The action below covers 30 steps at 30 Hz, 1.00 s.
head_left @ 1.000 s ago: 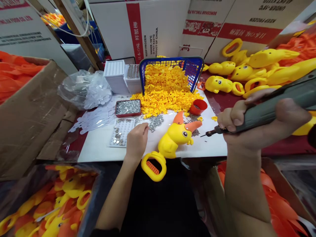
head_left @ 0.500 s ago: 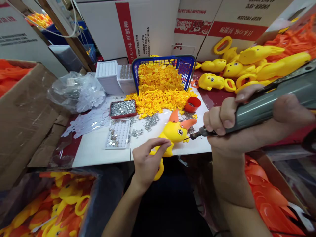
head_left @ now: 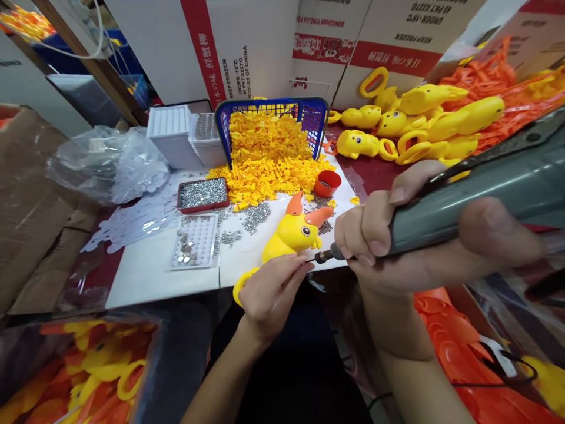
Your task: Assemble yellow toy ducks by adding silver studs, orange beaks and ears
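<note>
My right hand is wrapped round a grey-green electric screwdriver, tilted so its thin bit points left. The bit's tip meets the pinched fingertips of my left hand; whatever small thing they hold is too small to make out. Behind those fingers a yellow toy animal with orange ears sits at the table's front edge. Its lower body is partly hidden by my left hand, and its yellow ring end shows left of the hand.
A blue basket spills small yellow parts onto the table. Nearby are a red tray of screws, a red cup and a white tray with metal discs. Yellow toys lie back right; boxes of parts flank me.
My left fingers have come to the screwdriver's tip, below the toy's head. The screwdriver has moved left and slightly down. The view has shifted to the right.
</note>
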Available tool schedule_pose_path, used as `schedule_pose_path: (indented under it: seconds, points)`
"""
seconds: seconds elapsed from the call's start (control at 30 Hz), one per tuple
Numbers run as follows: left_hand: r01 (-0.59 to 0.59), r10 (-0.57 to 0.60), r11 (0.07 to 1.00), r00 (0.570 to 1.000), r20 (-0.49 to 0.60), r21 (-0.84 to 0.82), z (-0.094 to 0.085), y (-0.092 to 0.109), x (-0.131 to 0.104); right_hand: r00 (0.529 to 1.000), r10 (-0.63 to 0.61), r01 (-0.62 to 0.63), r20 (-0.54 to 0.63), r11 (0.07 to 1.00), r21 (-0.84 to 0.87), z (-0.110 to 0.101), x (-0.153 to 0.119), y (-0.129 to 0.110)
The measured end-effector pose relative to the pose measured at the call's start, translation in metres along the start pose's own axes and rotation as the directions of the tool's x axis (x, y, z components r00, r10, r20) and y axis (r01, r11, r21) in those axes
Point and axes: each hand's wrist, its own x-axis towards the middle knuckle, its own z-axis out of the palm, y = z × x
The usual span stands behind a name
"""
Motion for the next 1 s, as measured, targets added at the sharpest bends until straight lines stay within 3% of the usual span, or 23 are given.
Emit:
schedule_pose_path:
  seconds: [0.13,0.3,0.37,0.5,0.57,0.63,0.77,1.0]
  points:
    - [-0.017,0.017,1.0,1.0,-0.013,0.001,0.003,-0.001,-0.003,0.999,0.034,-0.035,-0.02,0.999,-0.026,-0.001,0.001,-0.006]
    - [-0.042,0.041,0.999,0.999,-0.016,-0.021,0.006,-0.002,-0.006,0.99,0.128,-0.117,0.066,0.981,-0.153,-0.004,0.003,-0.017]
    - [-0.011,0.01,0.999,0.999,-0.031,-0.036,0.004,-0.004,-0.005,0.991,0.127,-0.12,0.032,0.98,-0.161,-0.003,0.001,-0.015]
    - [0.108,-0.111,0.993,0.992,-0.053,-0.047,-0.005,-0.016,-0.002,0.989,-0.077,0.072,-0.125,0.996,-0.048,0.003,0.004,0.006]
    - [0.21,-0.21,0.977,0.978,-0.007,-0.04,-0.007,-0.023,0.0,0.957,-0.19,0.189,-0.219,0.982,-0.027,0.005,0.011,0.019]
    - [0.267,-0.264,0.964,0.961,0.082,-0.021,-0.006,-0.028,0.0,0.929,-0.229,0.22,-0.292,0.974,-0.062,0.006,0.021,0.03]
    - [0.124,-0.142,0.989,0.956,0.258,0.086,0.006,-0.026,-0.009,0.871,-0.274,0.236,-0.408,0.961,-0.143,0.003,0.044,0.048]
    - [0.028,-0.066,0.987,0.968,0.24,0.156,0.016,-0.017,-0.018,0.876,-0.315,0.266,-0.364,0.947,-0.179,-0.005,0.061,0.071]
